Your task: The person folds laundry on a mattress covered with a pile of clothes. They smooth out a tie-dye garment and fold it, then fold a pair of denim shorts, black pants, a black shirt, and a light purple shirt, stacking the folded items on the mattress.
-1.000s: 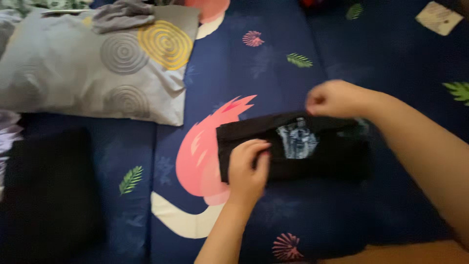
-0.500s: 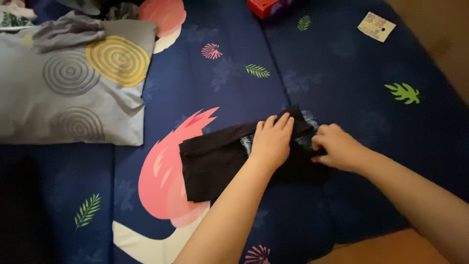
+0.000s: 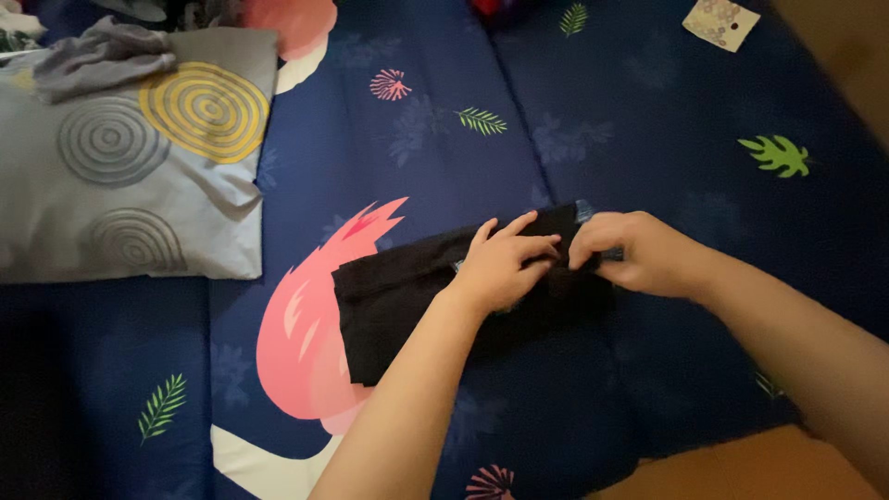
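Head camera looked down on your two hands, both on the black folded garment (image 3: 398,296). Your left hand (image 3: 500,264) lay flat on it with fingers spread, pressing the cloth down and gripping nothing. Your right hand (image 3: 639,250) was curled at the garment's right end, its fingers pinching a fold of the cloth just beside your left fingertips. The garment lay as a long dark band across the navy bedsheet (image 3: 648,130), its left end over the pink flamingo print (image 3: 296,343). Up and left of the garment, well apart from it, sat a grey pillow (image 3: 120,185) with ring patterns, and a crumpled grey cloth (image 3: 97,60) rested on it. Far up and right of the garment lay a small patterned card (image 3: 720,20).
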